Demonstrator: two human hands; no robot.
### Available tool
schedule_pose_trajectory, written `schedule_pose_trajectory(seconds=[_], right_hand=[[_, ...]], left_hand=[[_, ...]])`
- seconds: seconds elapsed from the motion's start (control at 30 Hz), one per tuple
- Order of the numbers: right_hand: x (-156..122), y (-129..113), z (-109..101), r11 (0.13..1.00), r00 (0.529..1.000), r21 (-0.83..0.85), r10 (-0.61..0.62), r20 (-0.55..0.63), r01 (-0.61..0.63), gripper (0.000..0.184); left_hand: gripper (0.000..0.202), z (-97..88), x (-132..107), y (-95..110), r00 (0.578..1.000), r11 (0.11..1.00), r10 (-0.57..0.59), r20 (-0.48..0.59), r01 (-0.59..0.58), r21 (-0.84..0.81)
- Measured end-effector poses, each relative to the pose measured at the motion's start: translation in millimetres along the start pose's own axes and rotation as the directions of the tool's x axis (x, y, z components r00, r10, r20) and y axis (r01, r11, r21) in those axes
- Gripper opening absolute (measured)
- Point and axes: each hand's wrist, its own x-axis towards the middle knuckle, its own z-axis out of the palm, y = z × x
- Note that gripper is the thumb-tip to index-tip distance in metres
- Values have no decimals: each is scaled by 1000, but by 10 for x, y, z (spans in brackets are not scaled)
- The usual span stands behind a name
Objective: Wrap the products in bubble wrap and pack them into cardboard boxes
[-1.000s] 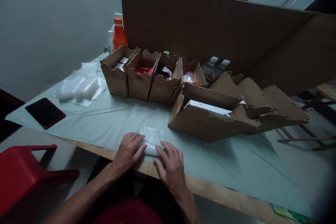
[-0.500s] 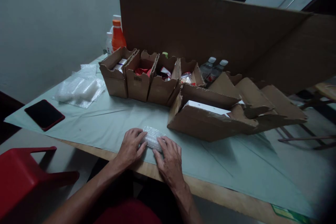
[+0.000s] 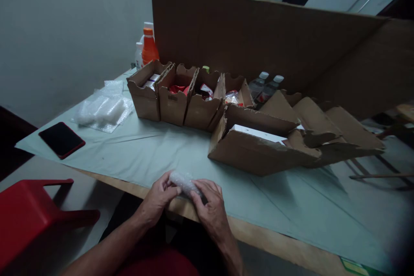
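Bubble-wrap roll (image 3: 183,182) lies between the two hands, nearer the person than the front bin (image 3: 255,155) and to that bin's left, over the near edge of the bench (image 3: 265,237); whether it touches the surface is hard to tell. Fingers of the left hand (image 3: 158,196) grasp its left end, thumb on the near side, while those of the right hand (image 3: 209,200) are curled over its right end. A pale green cloth (image 3: 152,148) spreads under the front bin, which holds a white box (image 3: 258,133). Behind the bin and to its left runs a row of four cardboard bins (image 3: 147,105); directly behind it stand two clear bottles (image 3: 258,87) with white caps, backed by a tall cardboard panel (image 3: 258,34). Well to the bin's left lie flat bubble-wrap sheets (image 3: 103,110) and, farther out, a dark phone (image 3: 62,139). An orange bottle (image 3: 149,48) rises far behind it, leftward.
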Motion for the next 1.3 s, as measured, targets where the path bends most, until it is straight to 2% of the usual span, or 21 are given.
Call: schedule_pose_trajectory(seconds=[0.07,0.17,0.23,0.27,0.37,0.4,0.47,0.57,0.7,0.77,0.83,0.97,1.07,1.17,1.3], right_hand=[[-64,-49,-51,999,1000,32,17,24,-18,20],[-141,-31,-117,991,993,82,108,-52,-104,27],[-175,5,-150,962,980,211,191,-63,-174,41],[-186,18,-165,929,974,305,226,-22,-209,46],[-193,20,-218,810,948,493,273,161,-317,36],[-187,13,-253,799,941,498,283,185,-338,30],[-159,1,-383,823,936,447,313,160,-351,24],[-61,8,-781,870,942,371,333,45,-325,25],[286,41,-1540,924,926,282,321,-201,-259,30],[572,57,-1841,953,902,197,286,-324,-232,33],[895,80,-2009,967,899,118,255,-357,-227,35],[1446,153,-2021,970,952,-7,237,-192,-243,37],[1686,178,-1972,965,974,-133,224,-38,-228,39],[1848,137,-2018,932,961,-284,259,96,-223,40],[2073,26,-2133,848,935,-504,297,194,-165,34]], left_hand=[[65,45,25,1,998,993,-59,-25,57,-100],[61,92,44,-2,994,979,-107,-5,105,-176],[53,121,42,-3,996,976,-83,28,87,-198],[50,136,38,-4,997,976,-68,43,75,-203],[41,174,34,-6,994,981,-37,103,56,-186],[38,182,42,-1,990,984,-30,136,53,-169],[36,196,92,33,977,990,-5,211,34,-135],[40,242,292,174,965,992,88,248,-62,-111],[46,454,791,411,948,955,271,169,-287,78],[55,617,1064,428,919,896,369,138,-391,210],[68,769,1285,327,878,820,455,149,-478,314],[82,892,1492,-90,796,668,543,267,-602,438],[87,832,1516,-306,776,608,538,330,-628,485],[87,756,1525,-323,776,588,523,353,-628,509],[84,743,1532,-265,759,558,537,368,-647,520]])
